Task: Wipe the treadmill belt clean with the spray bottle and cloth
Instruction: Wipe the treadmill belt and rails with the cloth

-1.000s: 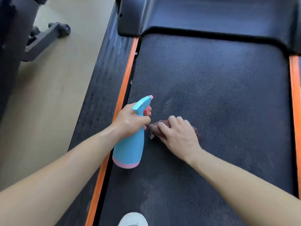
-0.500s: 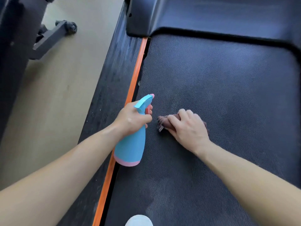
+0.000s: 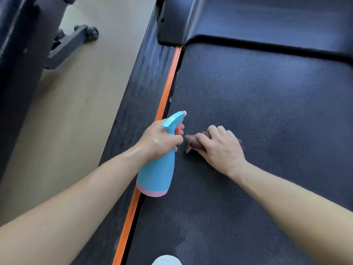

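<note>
A blue spray bottle (image 3: pixel 157 173) with a pink base and pink nozzle tip hangs over the left edge of the black textured treadmill belt (image 3: pixel 257 96). My left hand (image 3: pixel 159 141) grips its neck, fingers at the trigger. Just to the right, my right hand (image 3: pixel 219 148) lies on a bunched brown cloth (image 3: pixel 192 143) and presses it onto the belt, fingers curled over the cloth. Most of the cloth is hidden under the hand. A paler damp patch shows on the belt near the bottom.
An orange strip (image 3: pixel 166 92) and a black side rail (image 3: pixel 141 88) border the belt on the left. The black motor cover (image 3: pixel 257 20) closes the belt's far end. Beige floor (image 3: pixel 76 111) and a black wheeled frame (image 3: pixel 70 43) lie left. A white shoe tip (image 3: pixel 166 261) shows below.
The view has shifted so that the treadmill sits further right in the frame. Both hands, with the cloth and the bottle, keep nearly the same place on the belt.
</note>
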